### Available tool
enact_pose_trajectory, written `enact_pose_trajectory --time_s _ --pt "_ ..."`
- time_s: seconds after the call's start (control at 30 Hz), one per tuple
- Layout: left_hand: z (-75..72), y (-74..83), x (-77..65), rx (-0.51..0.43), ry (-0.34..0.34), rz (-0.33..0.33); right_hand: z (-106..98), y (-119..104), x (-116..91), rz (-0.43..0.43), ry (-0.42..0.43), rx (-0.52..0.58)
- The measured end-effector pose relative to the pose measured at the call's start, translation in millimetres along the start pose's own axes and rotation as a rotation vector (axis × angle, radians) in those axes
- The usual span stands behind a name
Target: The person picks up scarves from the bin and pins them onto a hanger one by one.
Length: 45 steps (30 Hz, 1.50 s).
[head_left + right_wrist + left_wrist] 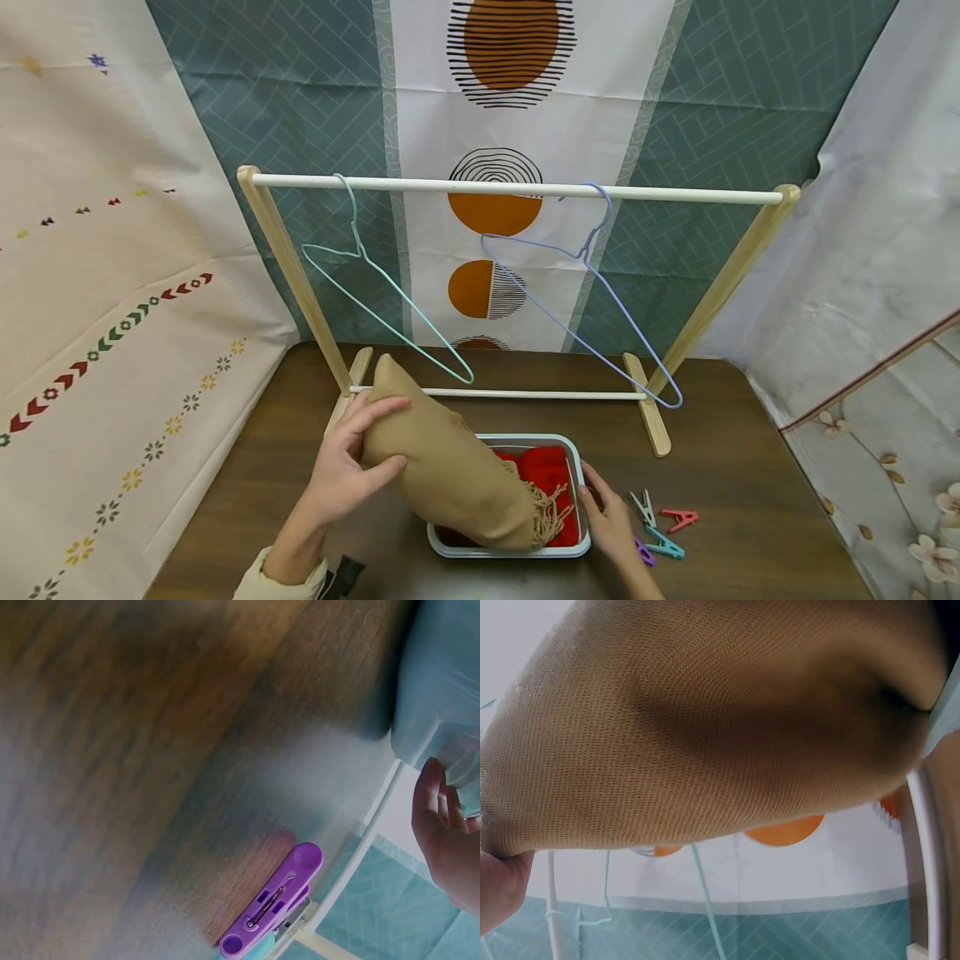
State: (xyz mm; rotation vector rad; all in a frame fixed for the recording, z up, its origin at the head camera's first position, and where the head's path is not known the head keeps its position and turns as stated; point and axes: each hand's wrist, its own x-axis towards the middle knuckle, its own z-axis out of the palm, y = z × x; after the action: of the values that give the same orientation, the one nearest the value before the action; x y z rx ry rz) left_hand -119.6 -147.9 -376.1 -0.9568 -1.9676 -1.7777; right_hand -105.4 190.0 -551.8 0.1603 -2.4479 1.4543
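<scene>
A folded tan scarf [450,467] with a knotted fringe tilts up out of a grey plastic bin [510,552] in the head view. My left hand [347,467] holds its raised upper end between thumb and fingers; the fringed lower end lies in the bin. Red cloth [546,473] sits beneath and beside the fringe. At the bin's right side, my right hand [609,512] grips the rim. The scarf [705,742] fills much of the left wrist view. In the right wrist view, the right hand's fingers [430,791] are against the bin wall [424,697].
Behind the bin stands a rack with a white top rail [450,187], carrying a mint hanger [397,287] and a blue hanger [551,312]. Right of my right hand lie several clothespins: white [643,508], red [679,518], teal [665,544] and purple [274,900].
</scene>
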Motion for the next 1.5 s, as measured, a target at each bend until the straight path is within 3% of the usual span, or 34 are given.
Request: enact_pose_trajectory --time_s 0.2,0.43,0.8,1.3,1.5 --pt "-14.8 6.7 15.1 -0.035 0.008 -0.013 0.5 1.4 0.0 0.003 0.004 0.001" --pt "-30.4 19.6 35.3 -0.053 0.051 0.055 -0.1 -2.7 0.7 -0.009 0.007 0.005" --pt "-51.9 40.3 69.6 -0.091 0.136 0.077 -0.5 -0.8 0.9 0.001 0.018 -0.004" --pt "-78.3 51.9 81.0 -0.226 0.282 0.026 0.4 0.7 1.5 0.017 0.004 -0.035" --pt "-92.2 58.2 86.6 -0.234 0.293 0.049 -1.1 1.0 1.7 0.037 -0.016 -0.027"
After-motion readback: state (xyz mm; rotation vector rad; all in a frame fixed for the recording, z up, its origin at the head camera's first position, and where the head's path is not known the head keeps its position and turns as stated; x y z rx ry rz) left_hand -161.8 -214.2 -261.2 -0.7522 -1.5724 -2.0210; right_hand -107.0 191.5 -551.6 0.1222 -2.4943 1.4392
